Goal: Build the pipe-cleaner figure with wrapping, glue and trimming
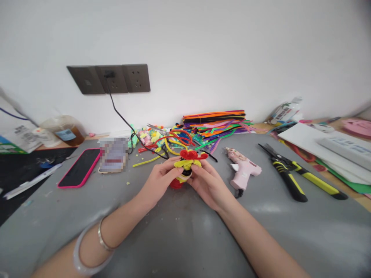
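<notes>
Between my two hands is a small pipe cleaner figure with red curls on top, a yellow band across it, black beneath and red at the bottom. My left hand grips it from the left, thumb pressed on the yellow part. From the other side my right hand holds it with thumb and fingers closed. The fingers behind the figure are partly hidden. A yellow pipe cleaner lies on the grey mat just beyond my left hand. To the right of my right hand rests a pink glue gun.
Black-and-yellow pliers lie at the right, near white sheets. Bundled pipe cleaners and loose coloured pieces line the wall. Two phones, one pink-cased, lie left. A black cable runs from the wall socket.
</notes>
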Demonstrator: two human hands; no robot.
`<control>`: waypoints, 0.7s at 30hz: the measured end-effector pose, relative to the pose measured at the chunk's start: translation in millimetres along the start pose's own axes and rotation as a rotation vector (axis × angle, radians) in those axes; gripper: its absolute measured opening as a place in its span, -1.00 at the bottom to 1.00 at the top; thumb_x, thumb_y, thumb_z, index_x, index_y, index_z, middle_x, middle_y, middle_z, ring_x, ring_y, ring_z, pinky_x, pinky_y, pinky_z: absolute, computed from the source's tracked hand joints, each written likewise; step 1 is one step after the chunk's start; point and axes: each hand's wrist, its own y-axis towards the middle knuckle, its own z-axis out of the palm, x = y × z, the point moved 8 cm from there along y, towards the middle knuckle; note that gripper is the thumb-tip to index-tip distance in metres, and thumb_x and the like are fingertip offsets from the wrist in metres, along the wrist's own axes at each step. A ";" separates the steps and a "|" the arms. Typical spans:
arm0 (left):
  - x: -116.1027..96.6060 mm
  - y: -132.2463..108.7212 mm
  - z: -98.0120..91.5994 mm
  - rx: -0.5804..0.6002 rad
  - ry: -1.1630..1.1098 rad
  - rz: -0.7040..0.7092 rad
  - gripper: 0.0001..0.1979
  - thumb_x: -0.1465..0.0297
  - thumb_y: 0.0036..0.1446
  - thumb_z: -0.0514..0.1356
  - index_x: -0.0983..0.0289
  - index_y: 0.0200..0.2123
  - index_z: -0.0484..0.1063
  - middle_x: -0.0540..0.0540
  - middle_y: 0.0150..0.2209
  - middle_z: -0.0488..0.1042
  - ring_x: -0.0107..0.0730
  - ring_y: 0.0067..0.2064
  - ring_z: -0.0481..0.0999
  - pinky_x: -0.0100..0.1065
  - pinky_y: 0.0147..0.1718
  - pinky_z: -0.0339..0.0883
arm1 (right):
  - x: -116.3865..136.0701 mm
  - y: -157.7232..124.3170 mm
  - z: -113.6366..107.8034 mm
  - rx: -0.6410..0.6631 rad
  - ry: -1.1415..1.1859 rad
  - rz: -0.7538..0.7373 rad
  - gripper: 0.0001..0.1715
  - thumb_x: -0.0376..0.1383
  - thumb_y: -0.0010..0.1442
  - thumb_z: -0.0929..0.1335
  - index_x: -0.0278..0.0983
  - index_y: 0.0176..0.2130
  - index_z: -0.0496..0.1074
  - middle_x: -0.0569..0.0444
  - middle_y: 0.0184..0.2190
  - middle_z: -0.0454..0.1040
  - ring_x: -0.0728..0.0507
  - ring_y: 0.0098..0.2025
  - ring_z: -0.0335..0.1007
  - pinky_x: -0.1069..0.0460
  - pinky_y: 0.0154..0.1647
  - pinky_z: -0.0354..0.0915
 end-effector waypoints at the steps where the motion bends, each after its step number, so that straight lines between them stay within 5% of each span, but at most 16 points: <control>1: 0.2 0.1 0.1 0.001 0.000 -0.001 -0.70 0.32 0.14 0.31 0.20 -0.08 0.71 0.16 0.24 0.54 0.07 0.29 0.42 -0.06 0.27 0.22 | 0.1 0.1 0.0 0.000 0.000 0.001 -0.69 -0.12 0.07 0.60 -0.09 -0.17 0.60 0.11 -0.10 0.68 -0.12 -0.14 0.59 -0.01 -0.12 0.49; 21: 1.1 1.7 0.8 0.028 -0.005 0.024 -0.72 0.31 0.17 0.32 0.20 -0.07 0.70 0.18 0.25 0.52 0.03 0.29 0.42 -0.08 0.28 0.21 | -0.4 -0.3 -1.0 -0.009 -0.014 0.015 -0.67 -0.12 0.08 0.59 -0.10 -0.15 0.58 0.08 -0.06 0.68 -0.18 -0.07 0.59 -0.06 -0.08 0.49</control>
